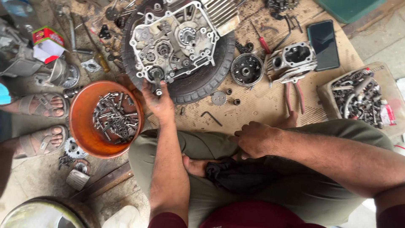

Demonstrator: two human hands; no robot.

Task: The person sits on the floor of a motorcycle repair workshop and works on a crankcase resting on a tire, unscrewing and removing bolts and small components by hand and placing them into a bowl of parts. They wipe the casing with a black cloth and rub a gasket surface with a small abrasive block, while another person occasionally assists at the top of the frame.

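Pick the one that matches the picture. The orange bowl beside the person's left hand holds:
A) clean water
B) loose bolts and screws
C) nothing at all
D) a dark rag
B: the orange bowl holds a pile of loose metal bolts and screws, just left of the left hand.

phone [323, 44] — dark blank screen, upper right | small carton [47, 42] — red-green-white, torn, upper left

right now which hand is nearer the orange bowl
Left. The left hand is just right of the orange bowl, up at the engine case; the right hand rests on the lap, farther right.
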